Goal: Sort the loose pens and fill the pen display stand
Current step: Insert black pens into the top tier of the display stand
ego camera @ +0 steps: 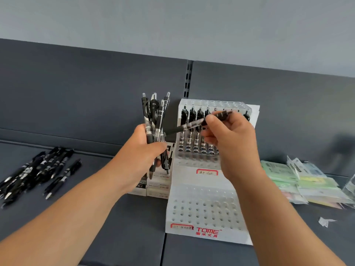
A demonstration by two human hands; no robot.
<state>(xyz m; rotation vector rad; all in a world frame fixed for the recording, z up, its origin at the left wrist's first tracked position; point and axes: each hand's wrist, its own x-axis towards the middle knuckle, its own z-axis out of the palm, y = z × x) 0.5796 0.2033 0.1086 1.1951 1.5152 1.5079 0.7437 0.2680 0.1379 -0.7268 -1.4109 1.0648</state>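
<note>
Dark grey shelf (119,223) with a matching slotted back panel (96,89) below a pale grey wall. At the middle of the shelf, against the back panel, stands one white stepped pen display stand (201,214) with three tiers of holes; the top tier holds a row of black pens (194,121) standing upright, at least five visible, the rest hidden by the hand; the two lower tiers show open holes. Left hand (142,148): fingers closed around a bundle of black pens (156,120), roughly six, long axes near vertical, clicker ends up. Right hand (228,143): fingers pinching a single pen (194,125), long axis near horizontal, tip pointing left toward the bundle. Loose pens (36,169) lie heaped near the shelf's left edge; packets (299,181) toward the right edge; small boxes (157,185) just left of the stand.
</note>
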